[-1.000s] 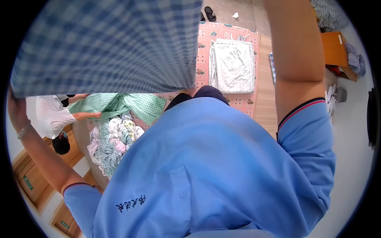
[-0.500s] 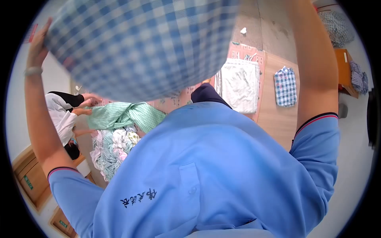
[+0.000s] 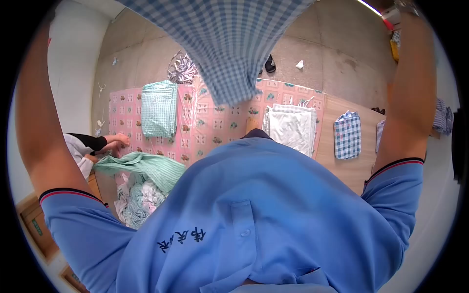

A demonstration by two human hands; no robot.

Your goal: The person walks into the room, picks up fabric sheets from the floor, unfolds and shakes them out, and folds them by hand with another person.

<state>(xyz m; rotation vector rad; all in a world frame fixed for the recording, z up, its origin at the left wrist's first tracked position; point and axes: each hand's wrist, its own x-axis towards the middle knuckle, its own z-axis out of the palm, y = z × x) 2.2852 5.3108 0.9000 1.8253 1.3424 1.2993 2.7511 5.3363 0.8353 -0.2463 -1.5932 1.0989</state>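
A blue-and-white checked cloth (image 3: 224,44) hangs from the top edge of the head view, its lower end bunched and tapering above the pink mat. My left arm (image 3: 39,107) and my right arm (image 3: 410,83) are both raised at the sides. The arms run out of the picture at the top, so both my hands are out of sight; on the right a band shows at the wrist. How the cloth's upper edge is held is hidden.
On the pink patterned mat (image 3: 217,122) lie a folded green checked stack (image 3: 160,110) and folded white cloths (image 3: 292,128). A folded blue checked bundle (image 3: 347,136) lies right. Another person's hand (image 3: 91,158) touches green cloth (image 3: 146,166) above a crumpled pile (image 3: 139,200).
The checked cloth has gone from billowing close to me to hanging farther up and away, narrower. My arms have risen and spread, taking my left hand out of view. The green cloth has shifted.
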